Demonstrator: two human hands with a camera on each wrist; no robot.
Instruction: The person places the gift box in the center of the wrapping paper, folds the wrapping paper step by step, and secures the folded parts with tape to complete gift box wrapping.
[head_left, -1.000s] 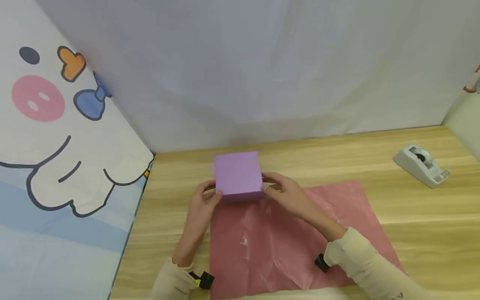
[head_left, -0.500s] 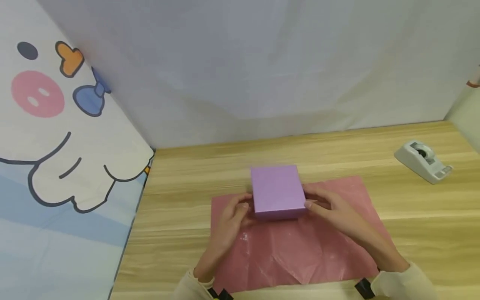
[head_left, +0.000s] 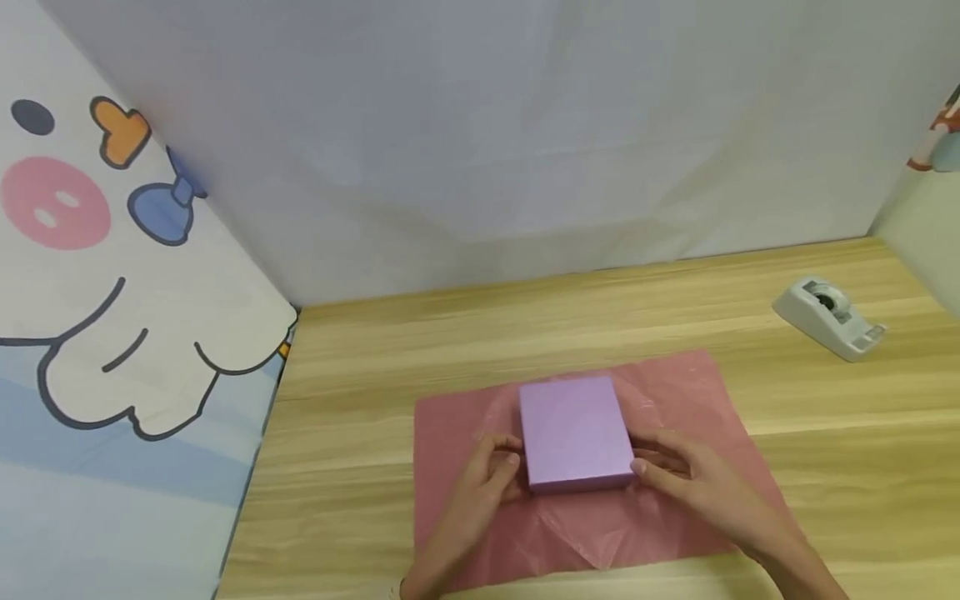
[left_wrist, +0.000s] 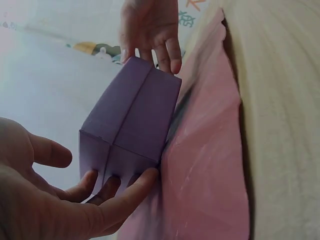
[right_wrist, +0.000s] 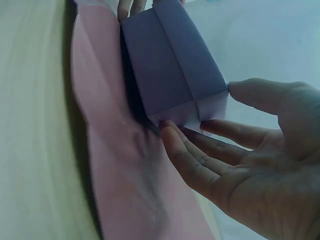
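A purple lidded box (head_left: 576, 429) is held between both hands, just over or resting on a sheet of pink wrapping paper (head_left: 517, 542). My left hand (head_left: 483, 483) has its fingertips against the box's left side; its thumb stands apart in the left wrist view. On the right side, my right hand (head_left: 697, 483) grips the box, fingers along the side and thumb at the near corner. A dark gap shows along the box's lower edge in the right wrist view. Whether its underside fully touches the paper I cannot tell.
A white tape dispenser (head_left: 828, 318) stands on the wooden table (head_left: 360, 367) at the right. Behind the table hangs a pale cloth (head_left: 525, 150), and a cartoon-printed cloth (head_left: 150, 333) covers the left side.
Both hands have brought the purple box from the paper's far left edge, rightward and nearer to me, over the middle of the pink paper. The tape dispenser stays in its place.
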